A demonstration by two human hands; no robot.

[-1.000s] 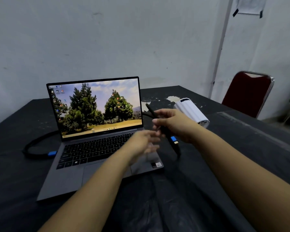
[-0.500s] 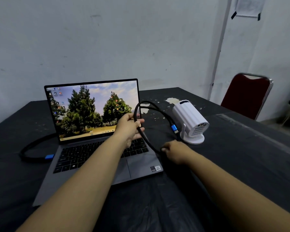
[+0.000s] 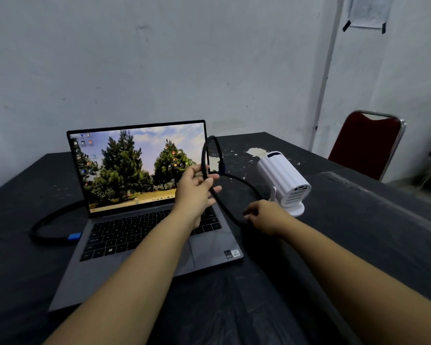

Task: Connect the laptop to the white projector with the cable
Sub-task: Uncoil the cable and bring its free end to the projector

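The left hand (image 3: 197,190) is closed around the black cable (image 3: 204,160), looped above the laptop (image 3: 144,245); the right hand (image 3: 264,215) pinches it lower, beside the white projector (image 3: 284,180). The cable looks thick, springy and light: best gripped just behind its plug.

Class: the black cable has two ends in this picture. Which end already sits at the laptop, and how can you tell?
The blue-tipped end at the laptop's left edge, lying on the table. The other end hangs in the air from a loop held by the left hand.
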